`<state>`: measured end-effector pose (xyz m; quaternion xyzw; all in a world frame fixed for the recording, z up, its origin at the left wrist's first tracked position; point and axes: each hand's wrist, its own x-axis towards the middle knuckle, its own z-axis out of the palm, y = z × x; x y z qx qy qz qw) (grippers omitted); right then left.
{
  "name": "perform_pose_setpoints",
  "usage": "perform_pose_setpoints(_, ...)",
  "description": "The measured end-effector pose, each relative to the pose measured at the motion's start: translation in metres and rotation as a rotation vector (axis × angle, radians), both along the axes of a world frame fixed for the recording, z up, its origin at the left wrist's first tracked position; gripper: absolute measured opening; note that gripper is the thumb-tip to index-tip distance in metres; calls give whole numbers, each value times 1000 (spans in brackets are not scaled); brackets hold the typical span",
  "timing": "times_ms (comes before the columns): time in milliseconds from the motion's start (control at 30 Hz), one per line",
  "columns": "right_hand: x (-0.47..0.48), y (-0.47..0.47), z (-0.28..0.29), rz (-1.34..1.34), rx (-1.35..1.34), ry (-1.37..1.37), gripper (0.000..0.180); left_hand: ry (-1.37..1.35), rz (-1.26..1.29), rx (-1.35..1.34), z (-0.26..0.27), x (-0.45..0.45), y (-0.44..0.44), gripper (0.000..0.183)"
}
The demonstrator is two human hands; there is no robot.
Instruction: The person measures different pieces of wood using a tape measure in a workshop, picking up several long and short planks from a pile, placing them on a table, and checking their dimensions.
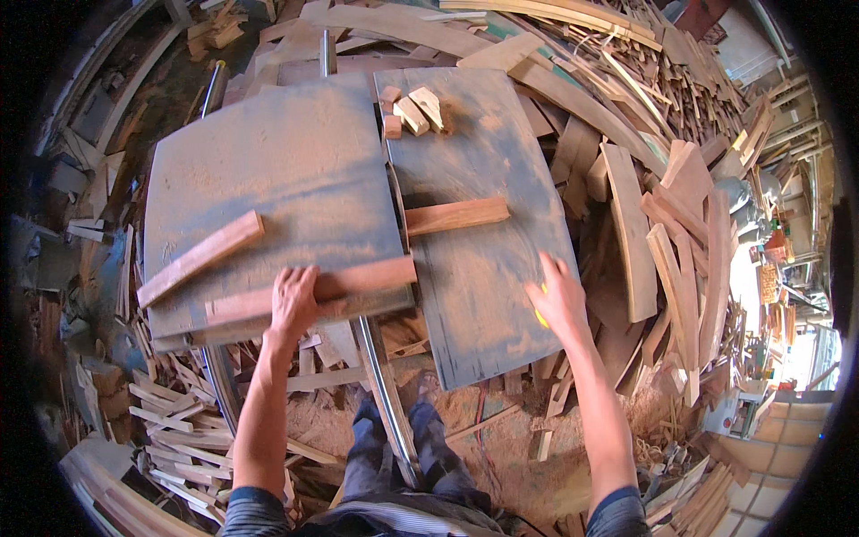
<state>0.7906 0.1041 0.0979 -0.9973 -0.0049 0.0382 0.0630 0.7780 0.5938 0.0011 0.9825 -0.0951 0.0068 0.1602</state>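
My left hand (pixel 295 295) grips a reddish wooden batten (pixel 366 278) lying across the front of the dusty left metal table (pixel 268 168) of a saw. The batten's right end reaches the gap between the two tables, near the thin edge of the saw blade (pixel 400 201). Another wooden batten (pixel 208 255) lies slanted at the left edge. On the right table (pixel 470 295), a cut piece of wood (pixel 460 216) lies just right of the blade. My right hand (pixel 562 299) is over that table's right edge, holding a small yellow object (pixel 541 305) mostly hidden by the palm.
Several small offcuts (pixel 411 113) sit at the right table's far end. Loose boards (pixel 631 235) pile up against its right side. A metal rail (pixel 386 403) extends toward me between my legs. Scrap strips (pixel 178 436) and sawdust (pixel 517 463) cover the floor.
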Motion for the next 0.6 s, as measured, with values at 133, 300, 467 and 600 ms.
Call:
perform_pose_setpoints(133,105,52,-14,49,-119,76,74,163,20,52,17,-69,-22,88)
perform_pose_setpoints(300,131,35,-59,244,-140,5,70,116,9,-24,25,-139,-45,75)
perform_pose_setpoints(467,69,19,-45,195,95,304,54,98,52,-36,29,-188,-51,70)
perform_pose_setpoints(600,-41,-34,-33,-171,898,689,51,18,29,-37,24,-200,-56,70)
